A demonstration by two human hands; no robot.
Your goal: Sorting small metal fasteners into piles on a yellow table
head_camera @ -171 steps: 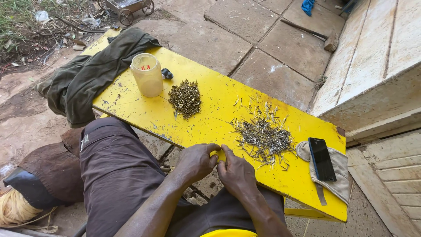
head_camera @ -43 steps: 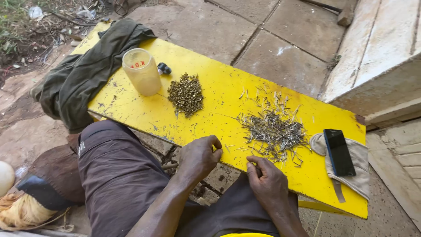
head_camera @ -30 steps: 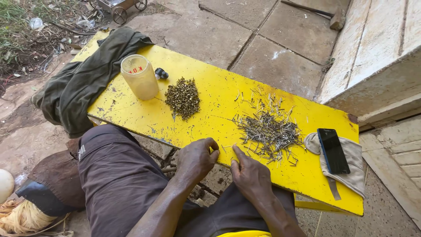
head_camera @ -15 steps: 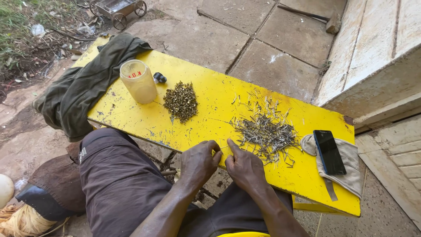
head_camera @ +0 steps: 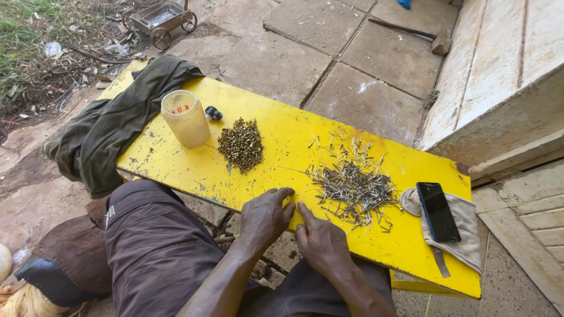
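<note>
Both hands, left [head_camera: 264, 216] and right [head_camera: 320, 240], curled together at near edge of yellow board [head_camera: 176, 164], pinching something too small to tell, just beside nail pile [head_camera: 352, 188]; easily dropped off edge if grip loosens.

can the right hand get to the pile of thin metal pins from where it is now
Probably yes. The right hand rests at the near edge of the yellow board, and the pile of thin metal pins lies just beyond its fingertips with only bare board between. The left hand sits on its other side, out of the way.
</note>
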